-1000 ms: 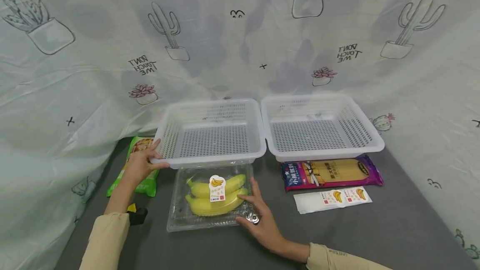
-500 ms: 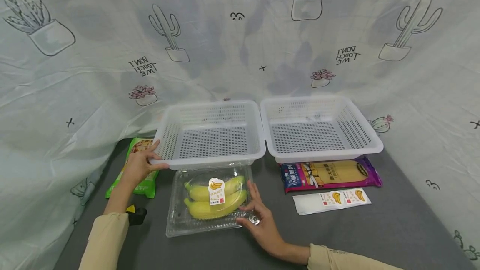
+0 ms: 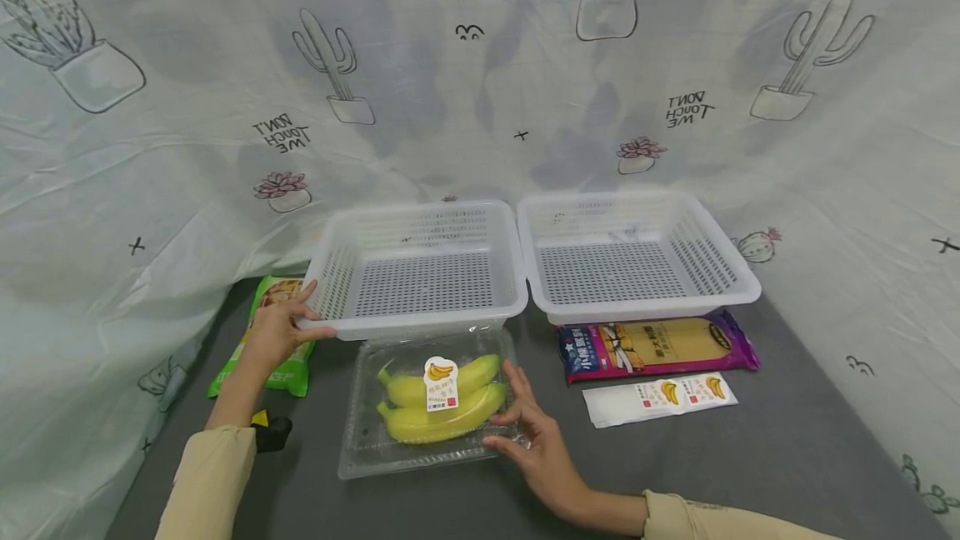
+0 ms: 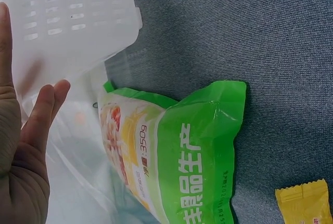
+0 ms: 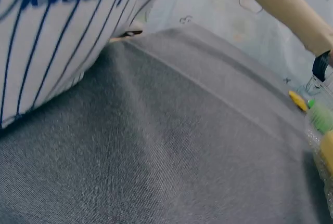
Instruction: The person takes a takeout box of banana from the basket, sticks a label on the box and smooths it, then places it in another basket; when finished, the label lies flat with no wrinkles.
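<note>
My left hand [image 3: 281, 329] grips the front left corner of a white perforated plastic basket [image 3: 420, 325], thumb along its front side; in the left wrist view its fingertips lie by the basket wall [image 4: 78, 26]. My right hand [image 3: 543, 444] holds the right edge of a clear lidded plastic container [image 3: 360, 448], thumb at the near corner and fingers along the side. Two yellow bananas [image 3: 442, 423] lie inside, under a white banana sticker [image 3: 441, 384] on the lid. The container sits in front of the left basket, its right edge partly hidden by my fingers.
A second white basket [image 3: 645, 307] stands to the right. In front of it lie a purple pasta packet [image 3: 667, 344] and a white strip with banana stickers [image 3: 660, 399]. Beside my left hand is a green food bag [image 4: 203, 156]; a yellow packet [image 4: 307, 203] lies nearby.
The container has slid slightly toward me, then a little to the right, along with my right hand. My left hand keeps its place at the basket corner.
</note>
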